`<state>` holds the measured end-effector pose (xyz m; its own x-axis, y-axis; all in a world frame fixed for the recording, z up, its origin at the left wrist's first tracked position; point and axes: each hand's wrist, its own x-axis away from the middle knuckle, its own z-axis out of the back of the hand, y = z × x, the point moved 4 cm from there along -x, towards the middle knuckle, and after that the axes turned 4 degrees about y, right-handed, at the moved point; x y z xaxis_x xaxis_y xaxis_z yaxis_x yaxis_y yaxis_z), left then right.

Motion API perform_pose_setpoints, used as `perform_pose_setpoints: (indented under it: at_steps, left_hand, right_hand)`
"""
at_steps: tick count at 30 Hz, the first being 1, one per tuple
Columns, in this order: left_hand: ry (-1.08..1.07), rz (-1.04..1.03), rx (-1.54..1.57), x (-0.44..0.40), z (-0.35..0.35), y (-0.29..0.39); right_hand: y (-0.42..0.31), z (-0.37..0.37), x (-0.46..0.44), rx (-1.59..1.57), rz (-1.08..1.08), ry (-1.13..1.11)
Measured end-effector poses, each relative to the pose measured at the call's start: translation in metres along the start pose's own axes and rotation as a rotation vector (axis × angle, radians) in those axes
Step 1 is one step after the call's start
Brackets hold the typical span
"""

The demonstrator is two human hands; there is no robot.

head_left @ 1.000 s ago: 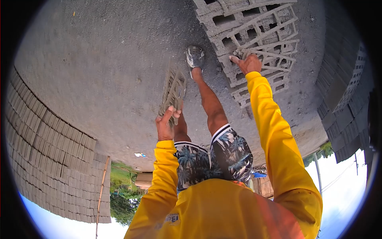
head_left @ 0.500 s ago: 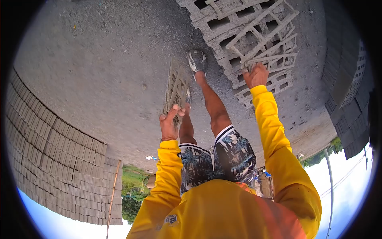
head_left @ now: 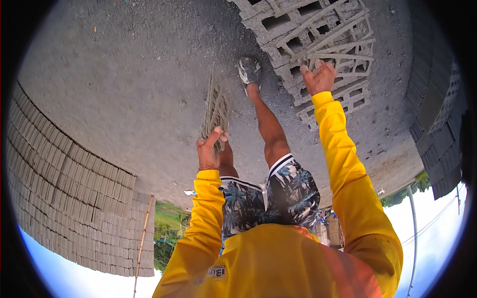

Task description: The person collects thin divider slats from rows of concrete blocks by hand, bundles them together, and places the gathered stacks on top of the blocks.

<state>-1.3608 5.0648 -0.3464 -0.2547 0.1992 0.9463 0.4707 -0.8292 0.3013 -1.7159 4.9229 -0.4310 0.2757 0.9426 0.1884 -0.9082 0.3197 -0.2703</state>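
Note:
My left hand [head_left: 209, 149] is closed around one end of a bundle of thin grey ladder-like frames [head_left: 216, 107], thumb on top, and the bundle hangs above the ground. At the upper right my right hand [head_left: 319, 78] has its fingers curled at the near end of similar loose frames [head_left: 343, 52]. Those frames lie crossed over one another on stacked hollow concrete blocks [head_left: 275, 21]. The fingertips are partly hidden, but they seem to grip a frame's end.
Rough grey ground [head_left: 124, 84] spreads around my feet, with one shoe [head_left: 249, 69] close to the block stack. A long wall of stacked blocks [head_left: 64, 174] stands at the left, a bamboo pole [head_left: 144, 231] against it. More stacked blocks [head_left: 437, 154] stand at the far right.
My right hand has moved farther out over the blocks, and the loose frames there have shifted and lie at different angles. My left hand still holds its bundle, turned slightly.

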Motion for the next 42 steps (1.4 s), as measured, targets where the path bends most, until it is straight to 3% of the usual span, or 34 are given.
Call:
perform_pose_setpoints:
  at_steps: [2, 5, 6, 9, 13, 16, 18, 20, 23, 26, 29, 31, 35, 36, 37, 42]
  left_hand:
    - [-0.011, 0.0, 0.015, -0.001, -0.002, -0.007]
    - [-0.007, 0.022, 0.039, -0.004, -0.003, -0.014]
    - [-0.008, 0.033, 0.045, -0.005, -0.003, -0.015]
    - [-0.019, 0.04, 0.029, -0.01, -0.004, -0.026]
    - [-0.036, 0.027, 0.041, 0.0, -0.006, -0.024]
    - [-0.067, 0.016, 0.037, 0.021, 0.001, -0.012]
    - [-0.094, 0.003, 0.08, 0.032, 0.015, -0.005]
    - [-0.13, -0.033, 0.114, 0.039, 0.026, 0.004]
    - [-0.155, -0.103, 0.141, 0.038, 0.031, 0.021]
    - [-0.132, -0.168, 0.104, 0.044, 0.032, 0.034]
    - [-0.108, -0.172, 0.107, 0.037, 0.034, 0.042]
    - [-0.086, -0.245, 0.061, 0.009, 0.06, 0.041]
    - [0.0, -0.267, 0.137, -0.01, 0.18, 0.084]
    - [0.067, -0.3, 0.124, 0.007, 0.163, 0.091]
    - [0.087, -0.326, 0.139, 0.006, 0.204, 0.11]
    - [0.307, -0.439, -0.001, 0.028, 0.374, 0.19]
  right_hand:
    - [0.001, -0.04, -0.008, 0.058, 0.078, 0.089]
    - [-0.007, -0.072, -0.02, -0.078, -0.052, 0.072]
    - [-0.014, -0.072, -0.023, -0.033, 0.0, 0.127]
    - [-0.022, -0.077, -0.028, 0.042, -0.014, -0.012]
    - [-0.022, -0.072, -0.042, 0.158, -0.216, -0.192]
    - [0.001, -0.007, -0.029, -0.071, -0.135, -0.084]
    - [0.017, 0.085, -0.039, -0.515, -0.325, -0.286]
    - [0.05, 0.172, -0.043, -0.768, -0.442, -0.134]
    - [0.108, 0.266, -0.024, -1.219, -0.435, 0.016]
    - [0.111, 0.301, 0.033, -1.507, -0.478, 0.139]
    - [0.13, 0.283, 0.085, -1.72, -0.572, 0.246]
    - [0.163, 0.256, 0.113, -1.838, -0.588, 0.309]
    - [0.141, 0.252, 0.159, -1.654, -0.779, 0.367]
    - [0.187, 0.265, 0.144, -1.612, -0.852, 0.385]
    - [0.184, 0.268, 0.162, -1.561, -0.9, 0.42]
    - [0.228, 0.324, 0.256, -1.416, -0.812, 0.546]
